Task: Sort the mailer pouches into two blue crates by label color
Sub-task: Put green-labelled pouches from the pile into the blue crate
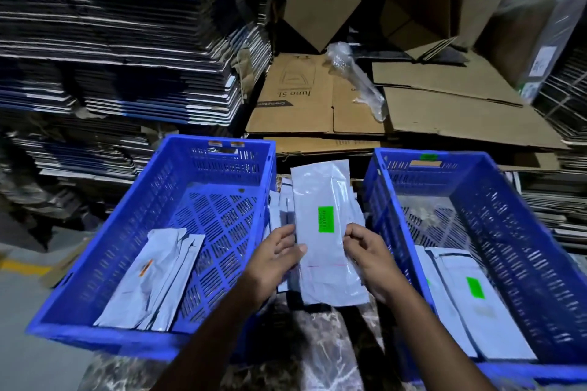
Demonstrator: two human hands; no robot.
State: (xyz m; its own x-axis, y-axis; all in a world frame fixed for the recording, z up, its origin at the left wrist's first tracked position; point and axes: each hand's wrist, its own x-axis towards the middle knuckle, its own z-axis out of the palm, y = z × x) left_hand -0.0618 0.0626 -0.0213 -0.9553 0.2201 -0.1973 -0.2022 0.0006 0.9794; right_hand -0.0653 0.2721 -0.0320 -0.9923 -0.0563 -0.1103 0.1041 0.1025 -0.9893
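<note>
Pouch, white, with green label (326, 219): held upright between both hands, over a loose pile of further pouches (280, 213) seen behind and under it. Left hand (275, 259): thumb laid across the front of the pouch's left edge, fingers curled behind it; grasp closed on the pouch. Right hand (365, 255): fingers bent onto the pouch's right edge, pinching it.

Left blue crate (95, 267): set just outside the left hand. A few white pouches (152, 279) are contained at its near end, one of them bearing an orange label (146, 267). Orange stickers are seen on its far rim.

Right blue crate (521, 232): set just outside the right hand. White pouches (460, 301) are stacked at its near end, the top one marked with a green label (475, 287). A green sticker is fixed to its far rim.

Flattened brown cardboard (428, 114): laid in sheets beyond both hands, with a crumpled clear plastic wrap (355, 79) resting on it. Stacked flat cartons (111, 41): piled high beyond the left crate.
</note>
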